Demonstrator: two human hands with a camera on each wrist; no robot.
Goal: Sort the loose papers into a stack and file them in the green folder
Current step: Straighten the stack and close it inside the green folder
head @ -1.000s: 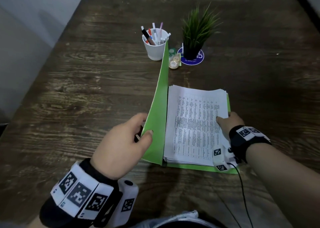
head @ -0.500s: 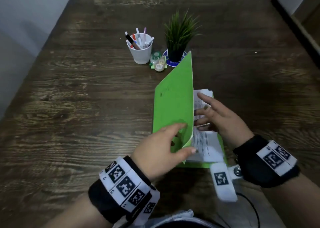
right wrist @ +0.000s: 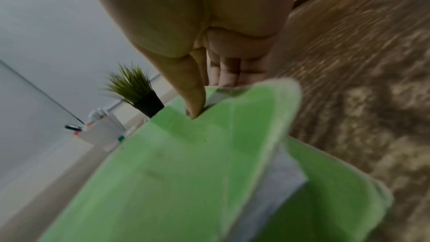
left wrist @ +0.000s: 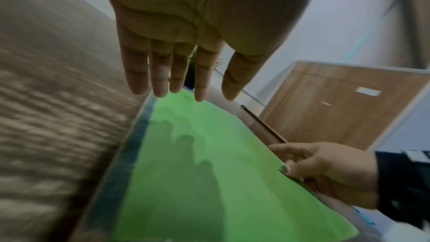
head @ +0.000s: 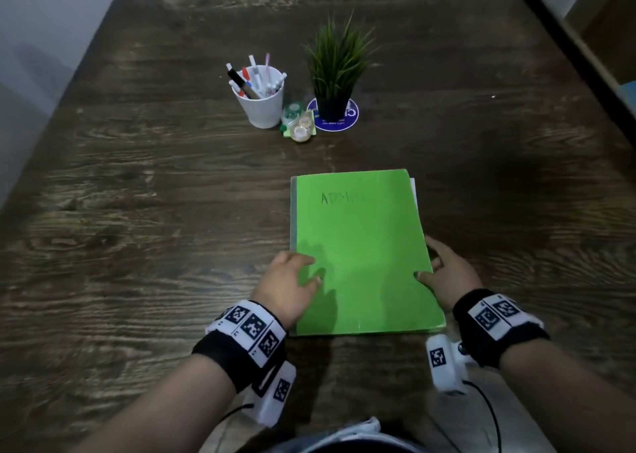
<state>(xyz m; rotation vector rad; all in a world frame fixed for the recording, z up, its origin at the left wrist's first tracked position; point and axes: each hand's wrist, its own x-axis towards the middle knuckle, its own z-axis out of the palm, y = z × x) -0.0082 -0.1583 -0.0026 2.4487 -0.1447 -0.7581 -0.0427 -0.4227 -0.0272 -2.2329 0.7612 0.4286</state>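
Note:
The green folder [head: 361, 246] lies closed on the dark wooden table [head: 137, 211], its spine to the left and faint lettering on the cover. A thin white edge of the papers [head: 414, 191] shows at its far right side. In the right wrist view the paper stack [right wrist: 284, 181] sits between the two green covers [right wrist: 174, 172]. My left hand [head: 311, 270] is flat with straight fingers [left wrist: 158, 80] just above the folder's near left part [left wrist: 197, 181], casting a shadow on it. My right hand [head: 433, 263] pinches the folder's right edge, thumb [right wrist: 193, 102] on the cover.
A white cup of pens [head: 263, 103], small tape rolls [head: 299, 125] and a potted plant [head: 335, 84] on a blue coaster [head: 347, 120] stand beyond the folder. A wooden cabinet [head: 602, 39] stands past the table's right edge.
The cover has swung down from upright and now lies shut over the papers. My left hand has let go of it. My right hand has moved off the papers to the folder's right edge.

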